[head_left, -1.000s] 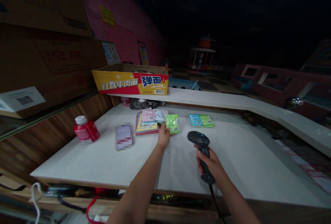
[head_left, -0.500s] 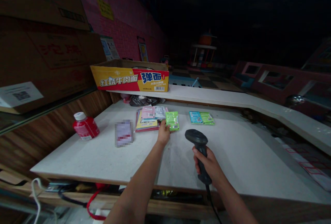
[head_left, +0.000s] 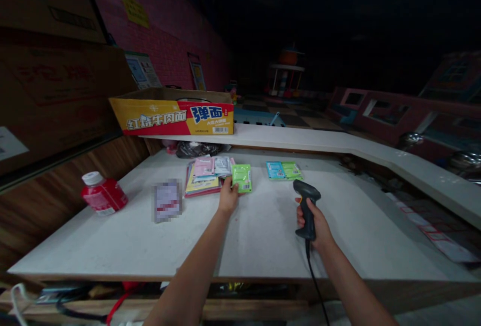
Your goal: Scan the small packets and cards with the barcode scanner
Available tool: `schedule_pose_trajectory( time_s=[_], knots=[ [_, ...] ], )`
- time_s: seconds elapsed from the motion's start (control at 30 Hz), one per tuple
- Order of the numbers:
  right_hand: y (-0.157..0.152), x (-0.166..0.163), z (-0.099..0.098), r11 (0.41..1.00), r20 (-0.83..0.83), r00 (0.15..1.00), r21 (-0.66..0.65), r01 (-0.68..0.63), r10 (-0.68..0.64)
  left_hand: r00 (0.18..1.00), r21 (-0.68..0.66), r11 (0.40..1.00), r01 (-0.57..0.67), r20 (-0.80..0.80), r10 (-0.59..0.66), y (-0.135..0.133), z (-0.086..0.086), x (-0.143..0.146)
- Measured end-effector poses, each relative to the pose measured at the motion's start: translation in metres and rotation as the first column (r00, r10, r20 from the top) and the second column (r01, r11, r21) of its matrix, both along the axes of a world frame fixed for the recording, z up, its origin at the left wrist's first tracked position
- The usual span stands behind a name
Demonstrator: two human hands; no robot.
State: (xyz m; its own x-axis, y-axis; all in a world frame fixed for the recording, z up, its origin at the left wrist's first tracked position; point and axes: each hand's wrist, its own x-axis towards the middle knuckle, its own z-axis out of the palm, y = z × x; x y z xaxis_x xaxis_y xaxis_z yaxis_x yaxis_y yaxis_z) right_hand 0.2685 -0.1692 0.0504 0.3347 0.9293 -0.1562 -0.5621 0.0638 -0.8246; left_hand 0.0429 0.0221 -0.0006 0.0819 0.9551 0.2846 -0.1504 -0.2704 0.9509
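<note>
My left hand (head_left: 227,198) pinches the lower left corner of a green packet (head_left: 241,178), just above the white counter (head_left: 263,225). Directly left of that packet lies a pile of flat packets (head_left: 205,167) in pink, silver, yellow and red. A black handheld barcode scanner (head_left: 307,210) is gripped round its handle by my right hand (head_left: 317,223), its head upward and its cable hanging down over the counter's front edge. Beyond the scanner, a blue packet (head_left: 275,170) and another green packet (head_left: 292,170) lie side by side.
On the left stand a red bottle with a white cap (head_left: 104,194) and a blurred-out pale item (head_left: 167,200). A yellow and red carton (head_left: 173,118) rests on the raised back ledge (head_left: 293,134). Large brown cartons (head_left: 63,72) are stacked at the far left.
The scanner in my right hand has moved right, away from the green packet in my left hand, and stands more upright. My left hand keeps its hold. The view has shifted a little.
</note>
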Motion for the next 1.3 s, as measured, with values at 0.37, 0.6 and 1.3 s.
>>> schedule_pose_trajectory(
  time_s=[0.37,0.6,1.3],
  knots=[
    [0.008,0.004,-0.006,0.999,-0.134,0.99,0.032,0.042,-0.037,0.998,-0.121,0.992,0.026,-0.058,-0.033,-0.009,0.029,0.01],
    [0.013,0.005,-0.007,0.992,-0.153,0.981,0.019,0.127,-0.122,0.99,-0.288,0.947,0.139,0.069,-0.124,0.003,0.051,0.087],
    [0.017,0.003,-0.005,0.989,-0.189,0.971,-0.032,0.146,-0.15,0.782,0.079,0.994,0.073,-0.624,-0.008,0.032,0.057,0.197]
  ],
)
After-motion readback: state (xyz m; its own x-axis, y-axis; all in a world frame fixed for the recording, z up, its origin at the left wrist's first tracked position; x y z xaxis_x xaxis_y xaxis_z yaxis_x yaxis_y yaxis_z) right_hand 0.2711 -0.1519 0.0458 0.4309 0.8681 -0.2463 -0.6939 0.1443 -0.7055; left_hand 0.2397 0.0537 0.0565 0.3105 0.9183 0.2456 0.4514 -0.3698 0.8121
